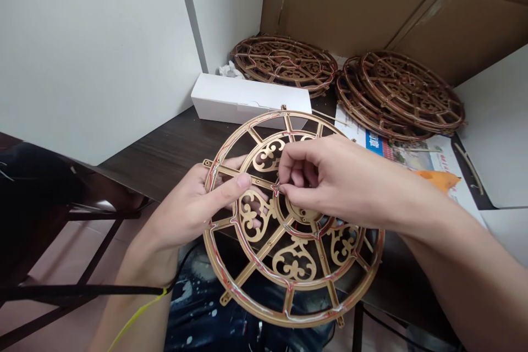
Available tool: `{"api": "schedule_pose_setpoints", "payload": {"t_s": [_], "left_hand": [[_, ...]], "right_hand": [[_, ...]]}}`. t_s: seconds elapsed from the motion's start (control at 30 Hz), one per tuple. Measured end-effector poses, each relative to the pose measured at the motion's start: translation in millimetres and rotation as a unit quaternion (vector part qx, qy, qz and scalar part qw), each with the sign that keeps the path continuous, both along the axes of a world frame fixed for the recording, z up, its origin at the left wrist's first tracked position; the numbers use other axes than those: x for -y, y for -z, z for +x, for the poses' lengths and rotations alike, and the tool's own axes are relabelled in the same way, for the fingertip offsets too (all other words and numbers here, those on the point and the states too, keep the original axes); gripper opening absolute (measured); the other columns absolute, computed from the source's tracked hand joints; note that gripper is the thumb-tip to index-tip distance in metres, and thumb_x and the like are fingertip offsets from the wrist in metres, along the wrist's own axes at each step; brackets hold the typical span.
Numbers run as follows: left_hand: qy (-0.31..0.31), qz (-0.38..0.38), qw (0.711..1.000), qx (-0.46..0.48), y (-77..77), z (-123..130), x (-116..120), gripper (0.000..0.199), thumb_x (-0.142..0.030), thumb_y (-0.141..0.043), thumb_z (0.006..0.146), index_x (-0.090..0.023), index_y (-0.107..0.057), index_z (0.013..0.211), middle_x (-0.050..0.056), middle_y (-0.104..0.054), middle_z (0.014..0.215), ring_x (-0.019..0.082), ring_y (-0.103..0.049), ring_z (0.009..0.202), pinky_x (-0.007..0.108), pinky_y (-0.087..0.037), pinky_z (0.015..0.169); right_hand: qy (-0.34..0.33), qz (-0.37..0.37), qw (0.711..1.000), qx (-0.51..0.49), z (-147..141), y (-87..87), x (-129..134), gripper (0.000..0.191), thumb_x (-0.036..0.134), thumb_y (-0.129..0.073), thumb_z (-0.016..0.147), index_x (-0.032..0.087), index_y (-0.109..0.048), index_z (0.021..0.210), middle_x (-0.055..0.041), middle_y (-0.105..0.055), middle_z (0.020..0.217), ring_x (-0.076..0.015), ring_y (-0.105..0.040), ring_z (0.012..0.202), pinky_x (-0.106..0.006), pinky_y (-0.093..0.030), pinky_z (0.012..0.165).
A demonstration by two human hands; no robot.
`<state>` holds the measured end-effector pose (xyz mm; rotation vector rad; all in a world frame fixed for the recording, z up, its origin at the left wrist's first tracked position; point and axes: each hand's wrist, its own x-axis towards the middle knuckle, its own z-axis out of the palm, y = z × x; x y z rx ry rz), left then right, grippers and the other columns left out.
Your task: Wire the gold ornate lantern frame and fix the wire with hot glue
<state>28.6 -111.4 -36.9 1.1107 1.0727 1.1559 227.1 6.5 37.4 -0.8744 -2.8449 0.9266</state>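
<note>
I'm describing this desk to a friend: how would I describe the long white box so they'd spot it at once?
Start at the brown cardboard at the back, then come down to the left pile of round frames. The white box lies just in front: smooth and straight-edged, beside round, openwork neighbours.

White Chinese characters, one reading "章", showing on blue block (374, 142) of printed sheet (456, 162), sheet lying on dark counter (152, 146) partly under stacked discs (412, 91); red characters running down sheet's right side, too small to read.
</note>
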Motion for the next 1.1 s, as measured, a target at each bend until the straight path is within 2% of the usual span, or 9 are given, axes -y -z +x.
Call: {"api": "schedule_pose_setpoints", "payload": {"t_s": [0.1, 0.27, 0.4, 0.57, 0.67, 0.77, 0.9, 1.0, 1.1], "left_hand": [[-0.012, -0.004, 1.0, -0.007, -2.2, 0.2, -0.6, 0.032, -0.04, -0.065, 0.098, -0.024, -0.077, 0.123, 0.003, -0.08, 0.095, 0.019, -0.072, 0.082, 0.026, -0.061, 0.076], [-0.022, -0.02, 0.999, 0.024, -4.9, 4.9, -0.7, 0.034, -0.043, -0.066, 0.097, -0.024, -0.077, 0.123, 0.001, -0.074, 0.077, 0.017, -0.068, 0.07, 0.025, -0.059, 0.066], [-0.03, -0.036, 0.997, 0.06, -5.6, 8.6, -0.7, 0.033, -0.043, -0.063, 0.099, -0.025, -0.077, 0.124, 0.003, -0.076, 0.084, 0.016, -0.067, 0.067, 0.025, -0.057, 0.062], [-0.033, -0.065, 0.994, 0.086, -10.6, 12.3, 0.5, 0.036, -0.043, -0.065, 0.097, -0.025, -0.076, 0.127, 0.005, -0.08, 0.089, 0.023, -0.075, 0.074, 0.031, -0.061, 0.065], [-0.067, -0.077, 0.991, 0.083, -14.6, 18.1, 3.7, 0.038, -0.043, -0.065, 0.097, -0.024, -0.076, 0.128, 0.006, -0.081, 0.087, 0.026, -0.076, 0.078, 0.031, -0.06, 0.065], [-0.103, -0.093, 0.986, 0.093, -16.3, 23.0, 5.9, 0.037, -0.041, -0.065, 0.097, -0.024, -0.076, 0.127, 0.005, -0.08, 0.087, 0.024, -0.075, 0.078, 0.028, -0.057, 0.065], [-0.088, -0.082, 0.99, 0.078, -14.0, 19.4, 3.2, 0.035, -0.039, -0.07, 0.094, -0.025, -0.078, 0.125, 0.002, -0.077, 0.079, 0.019, -0.071, 0.072, 0.027, -0.058, 0.067], [-0.048, -0.068, 0.994, 0.067, -12.0, 13.0, 0.3, 0.034, -0.04, -0.069, 0.095, -0.025, -0.077, 0.125, 0.001, -0.076, 0.075, 0.019, -0.072, 0.07, 0.027, -0.06, 0.069], [-0.047, -0.065, 0.994, 0.08, -10.7, 10.6, -1.1, 0.035, -0.042, -0.065, 0.098, -0.025, -0.077, 0.125, -0.001, -0.072, 0.066, 0.016, -0.069, 0.058, 0.025, -0.059, 0.058]], "right_hand": [[0.016, 0.004, 1.0, 0.018, 0.1, -0.9, 0.5, 0.007, 0.017, -0.068, 0.077, 0.022, -0.066, 0.073, 0.0069, -0.061, 0.059, -0.0073, -0.05, 0.049, -0.024, -0.036, 0.047], [0.017, -0.002, 1.0, 0.01, 0.7, 0.0, -1.6, 0.005, 0.02, -0.071, 0.08, 0.022, -0.068, 0.076, 0.0065, -0.063, 0.061, -0.0075, -0.052, 0.05, -0.026, -0.037, 0.045], [-0.006, -0.012, 1.0, 0.003, 2.3, -0.5, -3.6, 0.007, 0.017, -0.07, 0.083, 0.022, -0.068, 0.077, 0.0068, -0.062, 0.061, -0.0069, -0.052, 0.051, -0.025, -0.039, 0.047], [-0.012, 0.001, 1.0, 0.0, 3.7, -1.7, -2.4, 0.006, 0.019, -0.068, 0.084, 0.021, -0.067, 0.078, 0.005, -0.063, 0.062, -0.0075, -0.051, 0.051, -0.025, -0.037, 0.047], [-0.007, 0.002, 1.0, 0.006, 2.9, -0.9, -0.9, 0.006, 0.019, -0.067, 0.081, 0.02, -0.066, 0.076, 0.0035, -0.064, 0.063, -0.0078, -0.051, 0.052, -0.025, -0.036, 0.047], [0.0, -0.006, 1.0, 0.006, 2.3, 1.4, 0.4, 0.005, 0.018, -0.066, 0.078, 0.021, -0.066, 0.075, 0.0045, -0.063, 0.061, -0.0077, -0.05, 0.05, -0.025, -0.035, 0.044], [0.012, -0.004, 1.0, 0.0, 2.2, 4.4, 2.0, 0.006, 0.017, -0.064, 0.076, 0.023, -0.065, 0.075, 0.0057, -0.062, 0.06, -0.008, -0.05, 0.048, -0.026, -0.034, 0.041], [0.011, 0.008, 1.0, -0.002, 3.3, 2.8, 2.9, 0.005, 0.019, -0.065, 0.079, 0.023, -0.065, 0.076, 0.0049, -0.063, 0.061, -0.0087, -0.05, 0.048, -0.027, -0.035, 0.043], [-0.002, 0.042, 0.999, 0.003, 8.3, -0.7, 5.7, 0.006, 0.024, -0.065, 0.086, 0.024, -0.067, 0.08, 0.0039, -0.064, 0.064, -0.0108, -0.053, 0.053, -0.028, -0.037, 0.047]]}}
